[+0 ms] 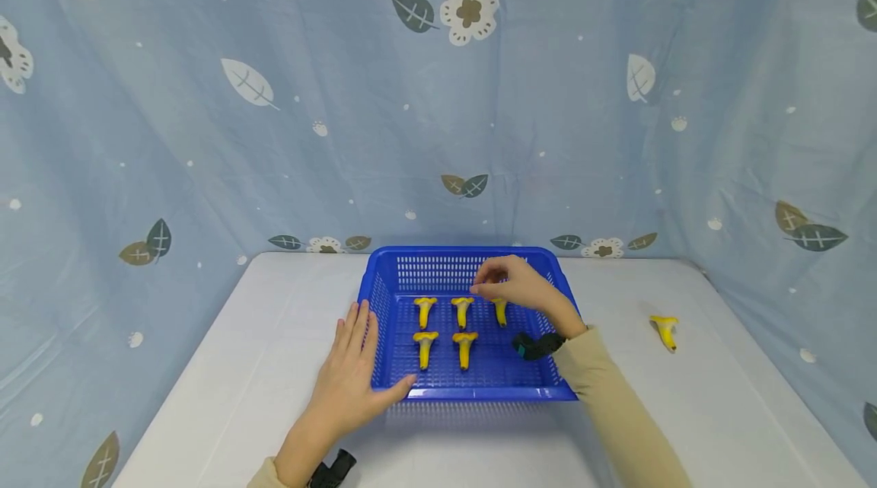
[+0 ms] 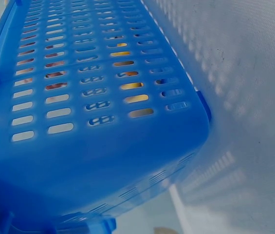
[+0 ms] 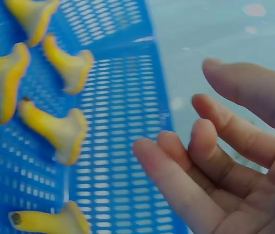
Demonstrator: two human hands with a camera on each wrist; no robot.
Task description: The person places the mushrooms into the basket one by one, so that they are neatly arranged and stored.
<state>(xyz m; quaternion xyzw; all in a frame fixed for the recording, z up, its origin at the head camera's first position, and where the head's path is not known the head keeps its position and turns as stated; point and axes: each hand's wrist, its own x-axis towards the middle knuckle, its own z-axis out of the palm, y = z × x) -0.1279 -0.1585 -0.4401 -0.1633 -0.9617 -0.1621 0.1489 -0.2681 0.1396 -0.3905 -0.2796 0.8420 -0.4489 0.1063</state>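
Observation:
Several yellow mushrooms, trumpet-shaped like chanterelles, lie in a blue plastic basket (image 1: 479, 394): three in the back row, two in front. One back mushroom (image 1: 463, 311) is at the middle; the right one (image 1: 501, 313) is partly hidden by my right hand (image 1: 519, 286). That hand hovers over the basket, and in the right wrist view its loosely bent fingers (image 3: 176, 183) hold nothing, thumb apart. My left hand (image 1: 349, 381) lies with straight, spread fingers along the basket's left rim, its thumb near the front rim. Only the basket's slotted wall (image 2: 98, 161) shows in the left wrist view.
Another yellow mushroom (image 1: 664, 332) lies on the white table (image 1: 288, 320), right of the basket. A blue curtain (image 1: 342, 130) with leaf and flower prints hangs behind the table and at both sides.

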